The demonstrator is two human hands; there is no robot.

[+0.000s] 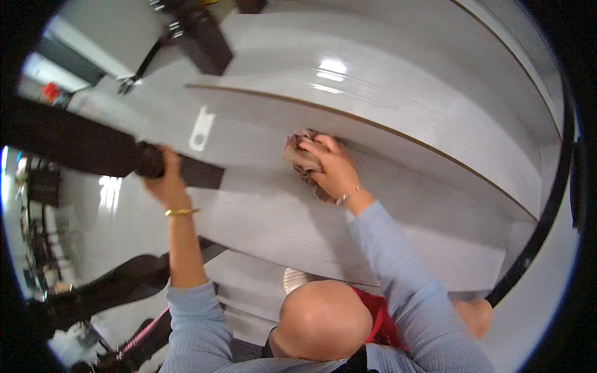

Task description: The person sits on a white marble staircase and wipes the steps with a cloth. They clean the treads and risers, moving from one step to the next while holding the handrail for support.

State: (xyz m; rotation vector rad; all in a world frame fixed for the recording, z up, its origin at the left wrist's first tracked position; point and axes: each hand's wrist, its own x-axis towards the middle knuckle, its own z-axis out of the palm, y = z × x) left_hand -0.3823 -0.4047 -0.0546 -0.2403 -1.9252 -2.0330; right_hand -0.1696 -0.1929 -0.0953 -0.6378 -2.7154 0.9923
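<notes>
In my right hand [336, 170] is a crumpled cloth [301, 156], pressed against the pale tiled stair tread [275, 205] close to the foot of the riser [406, 154]. A bracelet circles that wrist. Off to the left, my left hand [165, 179] grips a dark turned wooden baluster [84, 140] near its square foot. A gold bangle sits on the left wrist. The palm and the gripped side of the baluster are hidden from view.
Above lies another stair tread [373, 70] with a thin brown edge. A second dark baluster [200, 42] stands at the upper left, and another [112, 284] at the lower left. A black curved strip [536, 252] runs along the right wall. My bare knee [326, 319] is at the bottom.
</notes>
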